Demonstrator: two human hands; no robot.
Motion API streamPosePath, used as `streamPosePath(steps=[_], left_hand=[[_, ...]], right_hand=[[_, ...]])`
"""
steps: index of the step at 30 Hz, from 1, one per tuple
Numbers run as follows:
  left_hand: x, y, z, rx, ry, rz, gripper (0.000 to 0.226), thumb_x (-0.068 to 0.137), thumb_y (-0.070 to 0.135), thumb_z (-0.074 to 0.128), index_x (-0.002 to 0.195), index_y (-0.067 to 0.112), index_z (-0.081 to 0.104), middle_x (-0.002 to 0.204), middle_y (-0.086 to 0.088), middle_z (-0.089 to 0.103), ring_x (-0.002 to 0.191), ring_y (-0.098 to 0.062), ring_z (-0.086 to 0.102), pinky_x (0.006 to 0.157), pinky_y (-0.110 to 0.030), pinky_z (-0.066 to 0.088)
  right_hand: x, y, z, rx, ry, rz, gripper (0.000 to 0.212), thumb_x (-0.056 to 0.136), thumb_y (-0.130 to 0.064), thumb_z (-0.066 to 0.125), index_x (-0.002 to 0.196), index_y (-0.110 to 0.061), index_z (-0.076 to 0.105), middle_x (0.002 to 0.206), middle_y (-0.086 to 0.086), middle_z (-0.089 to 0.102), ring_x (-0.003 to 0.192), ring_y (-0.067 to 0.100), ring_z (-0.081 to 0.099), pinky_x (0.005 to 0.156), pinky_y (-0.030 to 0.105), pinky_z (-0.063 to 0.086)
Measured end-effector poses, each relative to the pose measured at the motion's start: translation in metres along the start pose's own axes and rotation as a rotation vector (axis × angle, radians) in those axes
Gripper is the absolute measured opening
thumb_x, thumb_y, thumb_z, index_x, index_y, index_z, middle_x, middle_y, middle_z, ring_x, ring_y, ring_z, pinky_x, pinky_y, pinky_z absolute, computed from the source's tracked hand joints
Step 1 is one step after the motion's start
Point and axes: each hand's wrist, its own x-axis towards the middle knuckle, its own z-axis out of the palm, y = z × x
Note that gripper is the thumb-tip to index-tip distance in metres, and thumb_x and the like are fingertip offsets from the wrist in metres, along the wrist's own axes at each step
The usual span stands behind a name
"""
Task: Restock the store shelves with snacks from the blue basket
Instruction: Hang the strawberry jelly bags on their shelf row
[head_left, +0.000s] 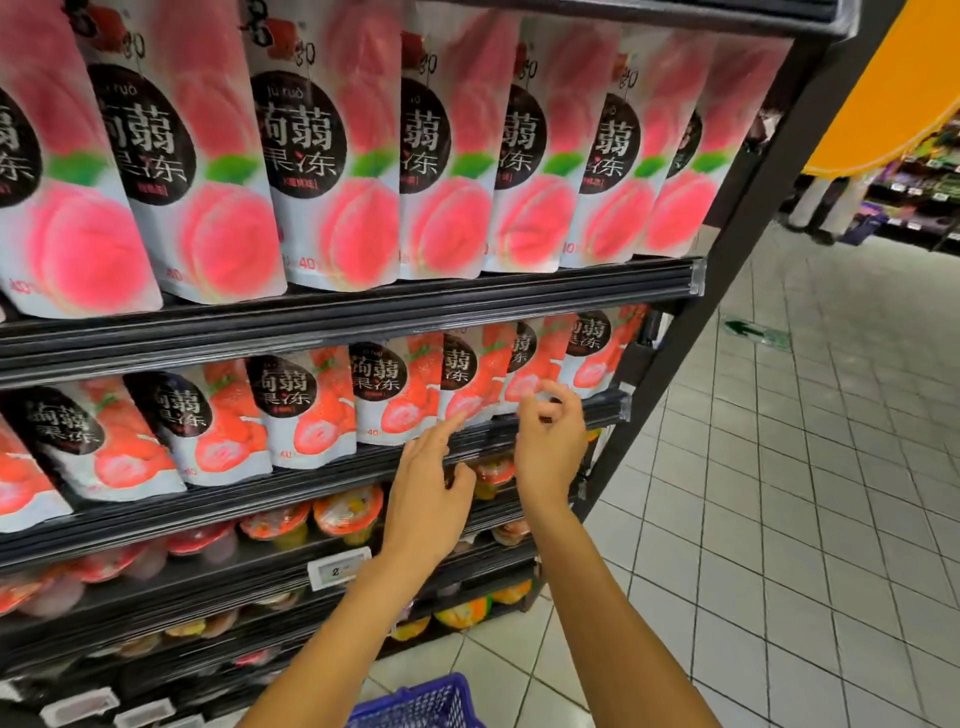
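Your shelf unit (363, 312) carries peach pouches (322, 156) above strawberry pouches (306, 410). The blue basket (421, 701) shows at the bottom edge, beneath your forearms. Your left hand (431, 488) touches a strawberry pouch with a straight forefinger. Your right hand (550, 441) curls its fingers at the next pouch's lower edge; whether they pinch it, I cannot tell.

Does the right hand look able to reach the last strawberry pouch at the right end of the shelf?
Probably yes. The right hand is raised at the front of that shelf, and the end strawberry pouch stands just right of it, with nothing in between.
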Motion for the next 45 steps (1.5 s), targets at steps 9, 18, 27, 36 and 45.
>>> streamPosePath(steps=[9, 18, 27, 36, 45], left_hand=[[0.005, 0.009, 0.018, 0.0, 0.019, -0.021, 0.058, 0.095, 0.013, 0.051, 0.138, 0.049, 0.039, 0.128, 0.013, 0.046, 0.125, -0.035, 0.049, 0.103, -0.049, 0.045], [-0.003, 0.011, 0.028, -0.002, 0.004, -0.019, 0.057, 0.095, 0.013, 0.05, 0.145, 0.039, 0.038, 0.144, 0.014, 0.045, 0.135, -0.012, 0.037, 0.109, -0.04, 0.041], [-0.02, -0.005, 0.023, -0.041, 0.026, -0.041, 0.049, 0.095, 0.012, 0.052, 0.139, 0.032, 0.048, 0.12, 0.018, 0.05, 0.118, -0.006, 0.044, 0.105, -0.026, 0.039], [-0.078, -0.075, 0.014, -0.101, -0.061, -0.236, 0.037, 0.095, 0.007, 0.054, 0.131, 0.016, 0.054, 0.12, 0.002, 0.061, 0.106, -0.014, 0.055, 0.095, -0.025, 0.045], [-0.226, -0.277, -0.004, -0.147, -0.012, -0.843, 0.02, 0.093, -0.003, 0.058, 0.111, -0.011, 0.063, 0.103, -0.019, 0.063, 0.093, -0.019, 0.057, 0.086, -0.03, 0.042]], right_hand=[[0.039, 0.006, -0.019, -0.114, 0.004, 0.043, 0.017, 0.097, -0.036, 0.059, 0.105, -0.024, 0.067, 0.073, -0.004, 0.067, 0.072, 0.014, 0.062, 0.064, 0.029, 0.043], [0.048, 0.016, -0.03, -0.054, -0.017, 0.034, 0.007, 0.094, -0.036, 0.063, 0.098, -0.031, 0.066, 0.067, -0.008, 0.067, 0.07, -0.002, 0.061, 0.062, 0.02, 0.039], [0.044, 0.026, -0.032, 0.073, -0.034, 0.042, 0.011, 0.093, -0.03, 0.067, 0.103, -0.031, 0.068, 0.064, -0.003, 0.067, 0.067, 0.013, 0.063, 0.071, 0.038, 0.055], [-0.018, 0.056, -0.047, 0.012, -0.071, 0.091, 0.011, 0.094, -0.028, 0.063, 0.094, -0.021, 0.07, 0.077, 0.007, 0.07, 0.067, 0.012, 0.061, 0.067, 0.034, 0.053], [-0.157, 0.2, -0.065, -0.235, -0.369, 0.47, 0.027, 0.101, -0.026, 0.052, 0.084, -0.013, 0.069, 0.065, 0.004, 0.063, 0.053, 0.015, 0.054, 0.043, 0.021, 0.04]])
